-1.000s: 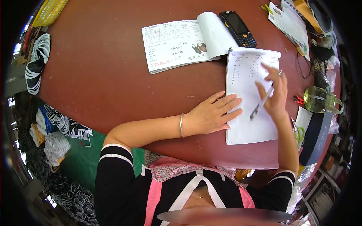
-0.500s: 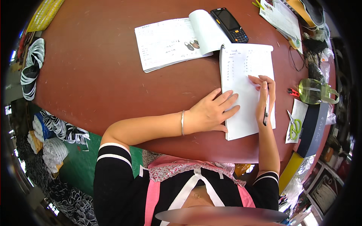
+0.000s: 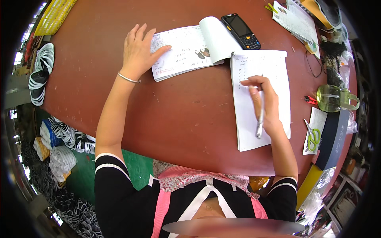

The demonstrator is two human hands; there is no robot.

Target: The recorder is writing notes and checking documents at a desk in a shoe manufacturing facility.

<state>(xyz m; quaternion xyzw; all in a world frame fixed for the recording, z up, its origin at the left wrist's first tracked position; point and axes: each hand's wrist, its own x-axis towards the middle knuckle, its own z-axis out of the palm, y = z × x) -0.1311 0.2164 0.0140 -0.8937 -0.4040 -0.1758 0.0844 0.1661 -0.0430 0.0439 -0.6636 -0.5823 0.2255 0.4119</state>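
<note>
Pen (image 3: 260,119) sits in the right hand (image 3: 266,104), slanting above the bare part of a white notepad (image 3: 249,119) that lies on the right side of the brown counter (image 3: 178,123). That grip is closed lightly, thumb and fingers bent around the slim pale barrel, with one end jutting out toward the wearer; which end writes I cannot tell. Such a pen is probably light and stiff, its barrel likely smooth enough to twist or slide if pinched loosely, so a hold low on the shaft near the writing point should steer it best. The left hand (image 3: 139,53) has its fingers spread wide and grasps nothing; its thumb reaches over the left margin of a paper booklet (image 3: 180,53), though whether it presses down is unclear. The booklet, lying left of the notepad with one sheet (image 3: 217,37) curled up at its right, looks limp page by page but firmer as a stack: single leaves would likely crease or tear, so a corner suits turning, while the whole thickness is better taken at an edge. The notepad, too, should be soft on top and apt to slip unless a flat palm steadies it. A black handheld device (image 3: 241,31) rests just above it, likely heavier and rigid, best held by its sides.
</note>
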